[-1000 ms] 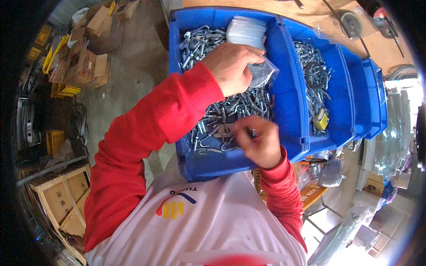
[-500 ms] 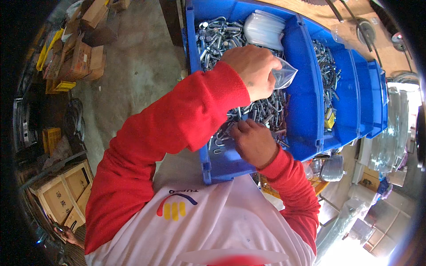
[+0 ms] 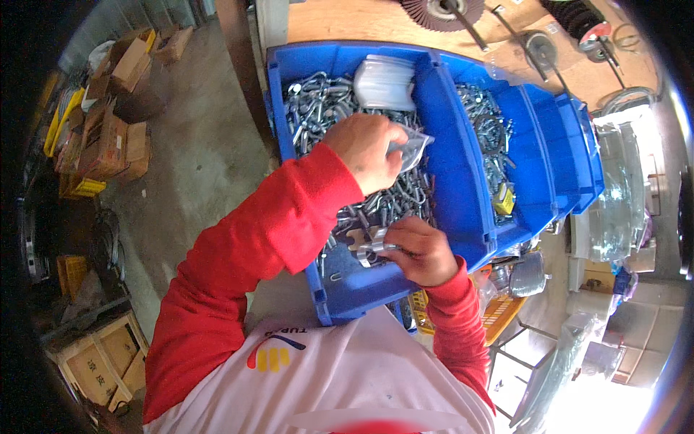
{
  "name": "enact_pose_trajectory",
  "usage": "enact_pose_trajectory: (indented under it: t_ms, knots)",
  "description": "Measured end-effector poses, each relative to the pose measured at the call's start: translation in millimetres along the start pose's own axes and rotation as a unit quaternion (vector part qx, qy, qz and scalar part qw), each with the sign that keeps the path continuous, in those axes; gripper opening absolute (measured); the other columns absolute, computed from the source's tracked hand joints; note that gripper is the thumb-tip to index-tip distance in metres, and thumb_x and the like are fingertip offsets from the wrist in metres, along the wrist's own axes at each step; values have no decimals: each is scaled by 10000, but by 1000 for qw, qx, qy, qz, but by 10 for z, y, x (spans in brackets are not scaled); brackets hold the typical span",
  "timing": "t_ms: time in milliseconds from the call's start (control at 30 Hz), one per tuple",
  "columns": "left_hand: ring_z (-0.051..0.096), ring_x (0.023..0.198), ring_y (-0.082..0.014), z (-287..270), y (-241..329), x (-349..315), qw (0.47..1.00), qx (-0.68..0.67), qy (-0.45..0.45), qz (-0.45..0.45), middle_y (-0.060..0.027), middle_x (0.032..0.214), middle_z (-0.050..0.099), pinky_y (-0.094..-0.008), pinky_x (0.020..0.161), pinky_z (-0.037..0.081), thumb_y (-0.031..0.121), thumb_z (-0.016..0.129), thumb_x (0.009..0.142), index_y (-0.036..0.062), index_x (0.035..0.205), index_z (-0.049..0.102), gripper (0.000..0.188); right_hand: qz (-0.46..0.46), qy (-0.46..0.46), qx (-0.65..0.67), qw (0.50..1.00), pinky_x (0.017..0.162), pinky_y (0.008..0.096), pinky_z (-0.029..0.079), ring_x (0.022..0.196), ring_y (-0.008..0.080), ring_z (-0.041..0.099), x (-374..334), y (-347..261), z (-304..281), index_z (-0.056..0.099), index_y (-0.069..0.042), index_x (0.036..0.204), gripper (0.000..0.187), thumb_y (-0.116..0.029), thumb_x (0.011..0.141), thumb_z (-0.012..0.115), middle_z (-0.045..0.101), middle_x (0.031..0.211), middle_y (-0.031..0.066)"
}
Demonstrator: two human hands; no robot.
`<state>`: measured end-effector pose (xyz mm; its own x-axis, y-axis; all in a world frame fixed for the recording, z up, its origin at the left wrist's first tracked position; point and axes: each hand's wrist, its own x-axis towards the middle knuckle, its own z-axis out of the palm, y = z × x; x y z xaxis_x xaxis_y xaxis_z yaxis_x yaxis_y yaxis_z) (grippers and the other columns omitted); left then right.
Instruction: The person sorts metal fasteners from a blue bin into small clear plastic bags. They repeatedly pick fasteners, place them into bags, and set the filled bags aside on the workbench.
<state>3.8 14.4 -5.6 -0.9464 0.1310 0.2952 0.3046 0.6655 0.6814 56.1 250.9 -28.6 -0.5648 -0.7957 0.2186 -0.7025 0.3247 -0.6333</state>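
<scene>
A small clear plastic bag is pinched in my left hand, above the heap of loose metal hardware in the nearest blue bin. Closer to the bin's front, my right hand is closed on shiny silver metal pieces with curved, ring-like ends; their exact kind and number I cannot make out. Bent hooks and bolts lie in the heap. A stack of clear plastic bags rests on the hardware at the bin's far end.
More blue bins stand in a row to the right, one with metal hardware and a small yellow box. Behind them is a wooden board with grinding discs. Cardboard boxes sit on the floor at the left.
My right hand has come up out of the hardware toward the bin's front, with silver metal pieces now showing in its fingers. My left hand still holds the bag; the whole view has shifted.
</scene>
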Motion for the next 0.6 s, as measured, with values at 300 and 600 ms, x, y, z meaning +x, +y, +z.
enact_pose_trajectory:
  t_ms: [300,600]
  knots:
    - [705,928,-421,97,413,-8,971,-30,-230,62,-236,944,728,-493,825,569,117,733,733,60,1064,746,337,74,364,223,901,762,338,497,801,204,685,251,-259,-260,775,-9,903,131,41,783,788,770,882,89]
    - [695,874,-432,118,369,-100,973,-52,-217,64,-196,867,715,-488,754,558,138,755,751,52,960,689,235,43,208,-134,968,642,360,496,653,237,595,266,-146,-437,774,-66,927,233,-82,710,858,759,856,64]
